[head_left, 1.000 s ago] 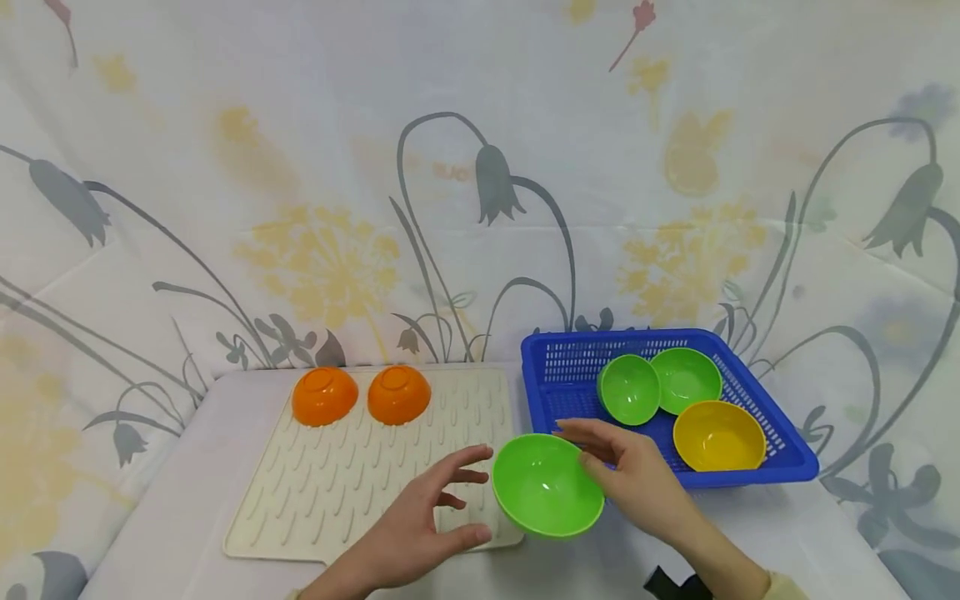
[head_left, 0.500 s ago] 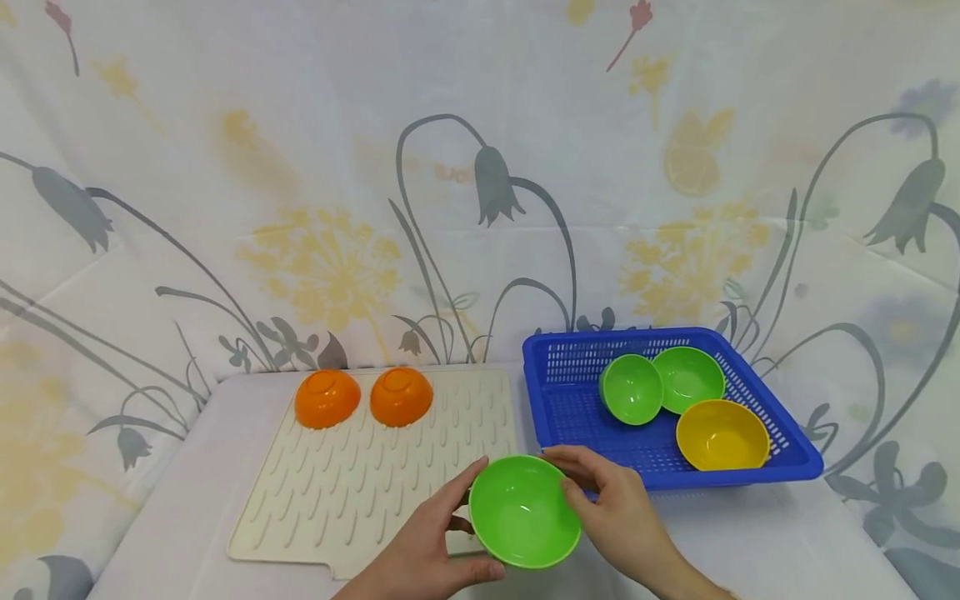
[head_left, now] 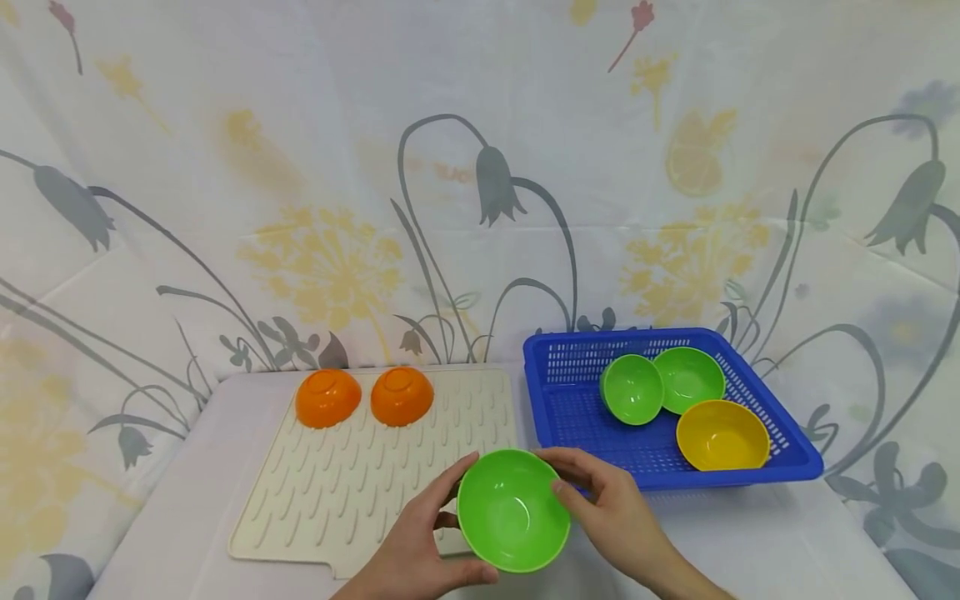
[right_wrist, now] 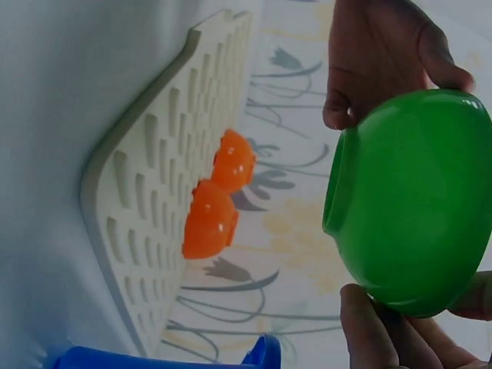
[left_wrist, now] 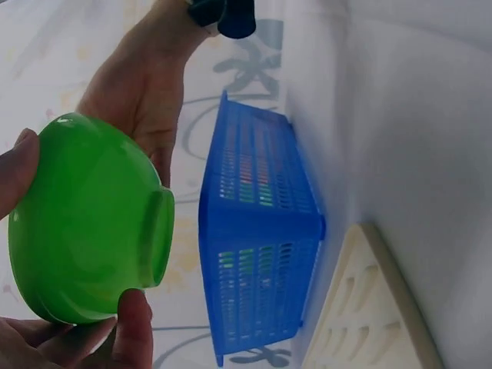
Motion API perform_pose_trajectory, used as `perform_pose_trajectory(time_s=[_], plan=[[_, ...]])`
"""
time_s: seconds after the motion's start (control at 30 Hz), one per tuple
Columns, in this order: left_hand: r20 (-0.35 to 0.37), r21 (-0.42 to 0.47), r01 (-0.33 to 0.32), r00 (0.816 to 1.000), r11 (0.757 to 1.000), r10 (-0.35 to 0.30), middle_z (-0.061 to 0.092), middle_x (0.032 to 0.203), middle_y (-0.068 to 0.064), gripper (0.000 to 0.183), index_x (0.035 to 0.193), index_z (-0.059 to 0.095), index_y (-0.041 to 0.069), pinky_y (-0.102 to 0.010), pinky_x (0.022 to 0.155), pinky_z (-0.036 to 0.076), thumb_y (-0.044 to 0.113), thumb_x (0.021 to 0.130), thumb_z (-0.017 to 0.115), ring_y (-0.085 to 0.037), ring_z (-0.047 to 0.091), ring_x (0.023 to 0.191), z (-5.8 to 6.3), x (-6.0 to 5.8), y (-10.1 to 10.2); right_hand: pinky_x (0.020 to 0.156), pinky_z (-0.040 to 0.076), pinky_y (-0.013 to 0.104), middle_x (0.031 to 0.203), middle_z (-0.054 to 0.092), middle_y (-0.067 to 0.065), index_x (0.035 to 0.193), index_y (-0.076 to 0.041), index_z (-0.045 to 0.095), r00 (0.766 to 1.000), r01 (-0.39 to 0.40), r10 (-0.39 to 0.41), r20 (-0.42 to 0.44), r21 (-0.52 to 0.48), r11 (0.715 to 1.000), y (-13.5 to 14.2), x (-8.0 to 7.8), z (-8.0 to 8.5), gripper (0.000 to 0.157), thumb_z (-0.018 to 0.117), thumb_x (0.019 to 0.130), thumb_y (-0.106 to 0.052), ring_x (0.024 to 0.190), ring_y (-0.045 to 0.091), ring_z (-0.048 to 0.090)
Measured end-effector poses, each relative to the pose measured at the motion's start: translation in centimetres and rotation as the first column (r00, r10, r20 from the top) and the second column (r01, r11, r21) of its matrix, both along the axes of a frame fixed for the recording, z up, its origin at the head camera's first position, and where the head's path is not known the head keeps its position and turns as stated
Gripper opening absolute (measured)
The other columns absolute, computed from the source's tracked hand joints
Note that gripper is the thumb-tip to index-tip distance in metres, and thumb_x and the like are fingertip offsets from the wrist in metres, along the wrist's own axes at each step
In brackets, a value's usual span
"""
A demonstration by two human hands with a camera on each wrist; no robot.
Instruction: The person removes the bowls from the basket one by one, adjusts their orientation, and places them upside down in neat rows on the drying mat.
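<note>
Both of my hands hold a green bowl point(head_left: 513, 510) above the table's front, its hollow turned toward the head camera. My left hand point(head_left: 420, 542) grips its left side, the thumb by the lower rim and the fingers behind. At the right side, my right hand point(head_left: 611, 512) pinches the rim with its thumb inside and fingers behind. In the left wrist view the bowl point(left_wrist: 84, 223) shows its outer wall and foot ring. The right wrist view shows the bowl's underside point(right_wrist: 415, 207) clear of the table, with the left hand point(right_wrist: 384, 54) across from the right fingers point(right_wrist: 369, 330).
A cream drying mat point(head_left: 330, 500) lies at left, with two orange bowls point(head_left: 327, 398) upside down along its back edge. At right a blue basket point(head_left: 577, 417) holds green bowls point(head_left: 688, 379) and a yellow bowl point(head_left: 722, 436). A patterned cloth point(head_left: 330, 167) hangs behind.
The green bowl has moved left and toward me from beside the basket. My left hand, apart from it a second ago, has taken hold of its left side.
</note>
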State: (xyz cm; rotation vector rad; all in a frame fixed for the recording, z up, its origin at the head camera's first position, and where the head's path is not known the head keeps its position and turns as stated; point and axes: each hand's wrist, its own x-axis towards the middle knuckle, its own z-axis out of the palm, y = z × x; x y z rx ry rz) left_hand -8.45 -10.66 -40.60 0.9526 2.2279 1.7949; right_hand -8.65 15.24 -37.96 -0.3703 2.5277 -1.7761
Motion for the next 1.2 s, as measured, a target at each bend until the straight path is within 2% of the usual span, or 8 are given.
perform_pose_trajectory(time_s=[0.13,0.23,0.5,0.67,0.9,1.03,1.13,1.2], plan=[[-0.145,-0.040,-0.035,0.989,0.999,0.029,0.046,0.149,0.001,0.104,0.157,0.028,0.021,-0.034,0.084,0.055,0.025,0.073,0.091,-0.019,0.050,0.126,0.2,-0.2,-0.2,0.098,0.046,0.022,0.135,0.061,0.004,0.137,-0.012,0.058,0.996,-0.058,0.065,0.067,-0.099,0.993,0.1,0.1,-0.4,0.038,0.061,0.100,-0.019,0.125,0.018,0.056],[-0.281,-0.068,-0.055,0.959,0.996,0.034,0.042,0.153,0.000,0.106,0.157,0.028,0.015,-0.033,0.083,0.055,0.032,0.073,0.091,-0.019,0.048,0.129,0.4,-0.5,-0.4,0.095,0.050,0.026,0.140,0.055,0.015,0.144,-0.004,0.049,0.984,-0.112,0.135,0.118,-0.185,0.976,0.2,0.2,-0.5,0.046,0.057,0.102,-0.020,0.123,0.021,0.057],[-0.595,-0.132,-0.030,0.802,0.991,-0.054,0.034,0.157,-0.013,0.099,0.152,0.029,-0.002,-0.030,0.095,0.052,0.033,0.078,0.086,-0.026,0.045,0.134,0.5,-1.6,-1.4,0.091,0.055,0.040,0.148,0.043,0.025,0.150,0.003,0.037,0.951,-0.169,0.239,0.196,-0.317,0.933,0.4,0.1,-0.8,0.050,0.044,0.108,-0.024,0.126,0.033,0.053],[-0.702,-0.224,-0.034,0.698,0.974,-0.137,0.035,0.157,-0.014,0.096,0.149,0.037,0.000,-0.035,0.110,0.039,0.020,0.072,0.091,-0.028,0.040,0.140,0.7,-2.1,-1.7,0.095,0.053,0.046,0.150,0.039,0.024,0.151,0.002,0.036,0.923,-0.203,0.302,0.237,-0.368,0.907,0.5,0.0,-0.8,0.052,0.036,0.110,-0.030,0.128,0.036,0.051],[-0.815,-0.301,-0.092,0.542,0.949,-0.206,0.038,0.155,-0.015,0.089,0.147,0.042,0.000,-0.035,0.110,0.038,0.019,0.074,0.090,-0.031,0.040,0.140,0.6,-2.6,-1.5,0.096,0.051,0.052,0.150,0.040,0.024,0.150,0.002,0.036,0.897,-0.210,0.336,0.288,-0.390,0.897,0.3,-0.1,-0.9,0.054,0.035,0.109,-0.034,0.128,0.036,0.052],[-0.826,-0.324,-0.120,0.518,0.938,-0.220,0.040,0.155,-0.013,0.090,0.147,0.043,0.003,-0.035,0.107,0.042,0.013,0.071,0.091,-0.032,0.041,0.139,0.5,-2.5,-1.4,0.094,0.052,0.051,0.144,0.045,0.023,0.145,0.003,0.039,0.902,-0.173,0.298,0.311,-0.372,0.912,-0.1,-0.3,-0.9,0.053,0.038,0.109,-0.035,0.124,0.035,0.054],[-0.809,-0.345,-0.149,0.548,0.927,-0.213,0.038,0.157,-0.009,0.091,0.149,0.043,0.008,-0.033,0.105,0.044,0.010,0.071,0.090,-0.029,0.041,0.140,0.5,-2.2,-1.3,0.092,0.054,0.049,0.141,0.046,0.022,0.142,0.004,0.041,0.921,-0.136,0.245,0.304,-0.338,0.931,-0.4,-0.2,-0.9,0.050,0.043,0.108,-0.033,0.121,0.032,0.055],[-0.819,-0.326,-0.180,0.545,0.928,-0.182,0.039,0.156,-0.009,0.090,0.148,0.044,0.008,-0.032,0.102,0.046,0.010,0.071,0.091,-0.027,0.044,0.137,0.4,-2.2,-1.4,0.091,0.055,0.047,0.140,0.046,0.024,0.141,0.004,0.041,0.934,-0.118,0.217,0.285,-0.327,0.938,-0.5,0.0,-0.9,0.049,0.045,0.107,-0.031,0.120,0.032,0.055]])
